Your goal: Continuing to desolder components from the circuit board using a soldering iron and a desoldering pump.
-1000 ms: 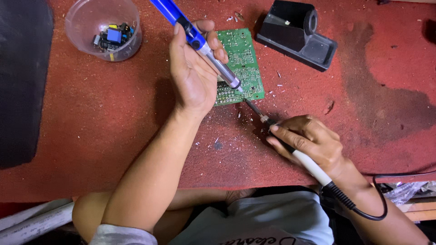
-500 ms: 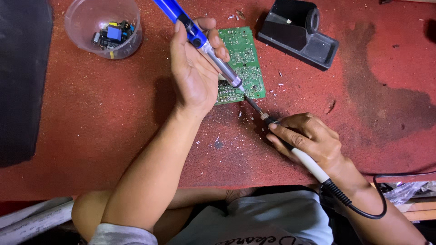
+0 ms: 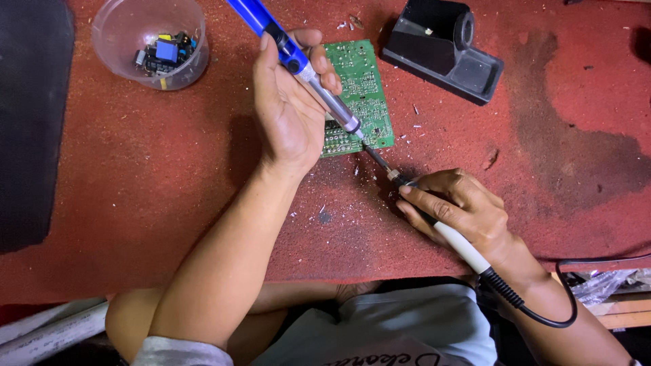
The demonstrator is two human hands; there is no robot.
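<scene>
My left hand [image 3: 288, 112] grips a blue and silver desoldering pump [image 3: 298, 64], held slanted with its tip at the lower right corner of a green circuit board [image 3: 363, 88]. The board lies flat on the red table, partly under that hand. My right hand [image 3: 461, 210] holds a soldering iron [image 3: 434, 224] with a white handle and black cable. The iron's thin metal tip [image 3: 376, 159] reaches up to the board's lower edge, right beside the pump's tip.
A clear plastic bowl [image 3: 119, 37] with small electronic parts stands at the back left. A black soldering iron stand [image 3: 444, 51] sits at the back right. A dark panel [image 3: 30, 122] covers the left edge. Solder crumbs dot the red table [image 3: 169, 203].
The iron's tip has crept up to the board's lower edge, closer to the pump tip. The left hand and pump have barely shifted.
</scene>
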